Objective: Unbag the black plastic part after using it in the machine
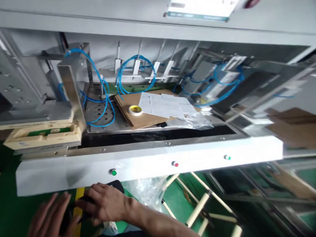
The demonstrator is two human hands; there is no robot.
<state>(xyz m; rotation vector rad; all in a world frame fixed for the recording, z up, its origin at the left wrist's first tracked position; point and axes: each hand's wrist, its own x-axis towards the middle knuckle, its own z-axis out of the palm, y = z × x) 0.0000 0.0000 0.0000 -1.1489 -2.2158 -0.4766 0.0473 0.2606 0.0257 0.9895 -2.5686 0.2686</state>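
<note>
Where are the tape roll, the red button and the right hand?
tape roll (135, 114), head view, its near rim.
red button (175, 164), head view, its cap.
right hand (105, 204), head view, back of hand.

**Machine bay with cardboard, paper and tape**

A long white metal front panel (149, 164) carries a green push button (113, 172), a red push button (175, 164) and a second green button (227, 157). Behind it, flat brown cardboard sheets (145, 120) lie on a perforated steel plate (98, 112). A pale yellow tape roll (135, 110) and white printed paper sheets (168, 106) rest on the cardboard. Thin blue air hoses (104, 89) loop above. A cream plastic fixture (43, 135) sits at the left.
</note>
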